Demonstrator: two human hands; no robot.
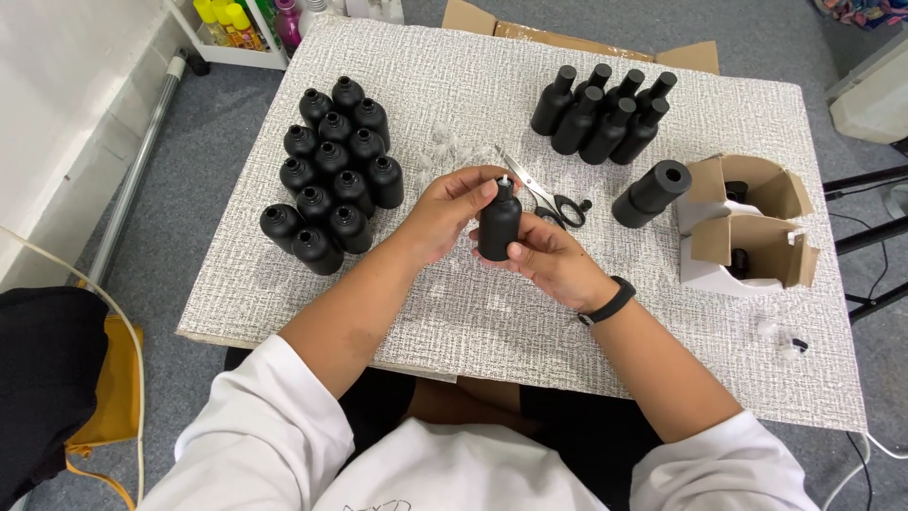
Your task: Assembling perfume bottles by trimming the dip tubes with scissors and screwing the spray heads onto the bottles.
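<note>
My right hand (549, 260) grips a matte black bottle (498, 227) upright by its lower body, above the middle of the table. My left hand (450, 210) pinches a small white part at the bottle's neck with its fingertips. Left of my hands stands a cluster of several open black bottles (333, 170) without caps. At the back right stand several capped black bottles (605, 114), leaning together.
Scissors (553, 201) with black handles lie just behind the held bottle. A black cylinder (651, 192) lies on its side beside two open cardboard boxes (747, 222). Small clear plastic bits are scattered on the grey textured table cover (473, 322). A clear piece (780, 336) sits at right.
</note>
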